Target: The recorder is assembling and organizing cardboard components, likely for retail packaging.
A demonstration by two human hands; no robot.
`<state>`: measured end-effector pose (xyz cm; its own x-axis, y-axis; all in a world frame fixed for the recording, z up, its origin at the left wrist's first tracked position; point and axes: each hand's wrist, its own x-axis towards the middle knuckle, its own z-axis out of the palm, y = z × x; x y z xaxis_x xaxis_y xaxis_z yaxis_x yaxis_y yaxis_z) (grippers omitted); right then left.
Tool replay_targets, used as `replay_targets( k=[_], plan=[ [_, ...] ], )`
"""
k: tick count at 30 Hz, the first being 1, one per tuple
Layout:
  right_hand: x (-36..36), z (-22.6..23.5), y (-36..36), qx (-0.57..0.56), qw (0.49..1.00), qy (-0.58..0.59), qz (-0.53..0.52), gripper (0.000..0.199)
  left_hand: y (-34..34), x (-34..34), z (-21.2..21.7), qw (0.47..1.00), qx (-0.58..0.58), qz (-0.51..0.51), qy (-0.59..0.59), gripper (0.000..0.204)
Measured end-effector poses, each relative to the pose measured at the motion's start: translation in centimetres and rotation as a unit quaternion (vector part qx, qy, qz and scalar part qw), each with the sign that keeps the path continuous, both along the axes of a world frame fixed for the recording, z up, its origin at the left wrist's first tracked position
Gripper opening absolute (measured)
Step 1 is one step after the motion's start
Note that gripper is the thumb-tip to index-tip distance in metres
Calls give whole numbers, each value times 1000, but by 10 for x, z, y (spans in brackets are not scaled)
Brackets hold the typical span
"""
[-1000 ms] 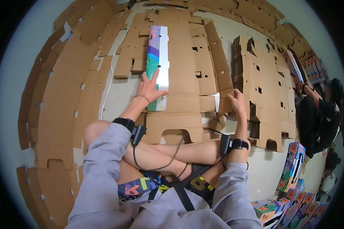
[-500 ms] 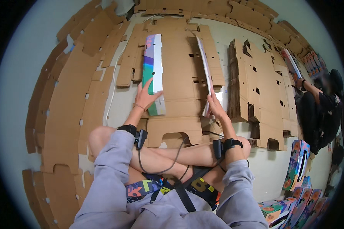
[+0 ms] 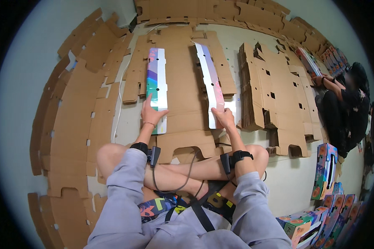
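Note:
A large flat cardboard blank (image 3: 185, 91) lies in front of my crossed legs, with a long printed flap along each side. The left flap (image 3: 155, 70) is purple, blue and green with a white strip. My left hand (image 3: 151, 113) grips its near end, thumb over the white strip and fingers on the outer side. The right flap (image 3: 212, 74) shows a white strip on its inner side and a purple-pink face. My right hand (image 3: 225, 118) holds it near its lower end, thumb on top. Both flaps have small dark holes.
A thick stack of cardboard blanks (image 3: 274, 91) stands to the right; more cardboard (image 3: 72, 124) covers the left. Colourful finished boxes (image 3: 325, 170) stand at the lower right. Another person (image 3: 347, 99) sits at the far right, hands on a printed box part. A white cable runs along the floor.
The right flap has turned from nearly edge-on to show its white strip and printed face. More of the left flap's surface faces up. The view has shifted slightly.

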<state>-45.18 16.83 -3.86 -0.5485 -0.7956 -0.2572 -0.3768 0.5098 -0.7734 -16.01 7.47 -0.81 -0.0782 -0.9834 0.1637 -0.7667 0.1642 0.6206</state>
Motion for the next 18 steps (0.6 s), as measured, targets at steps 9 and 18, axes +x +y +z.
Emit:
replay_targets(
  k=[9,18],
  plan=[
    [23,28,30,-103,991,67,52,46,0,2,37,988,-93,-59,109,81],
    [11,-1,15,-177,979,69,-74,67,-32,8,-16,932,67,-46,353,96]
  ],
)
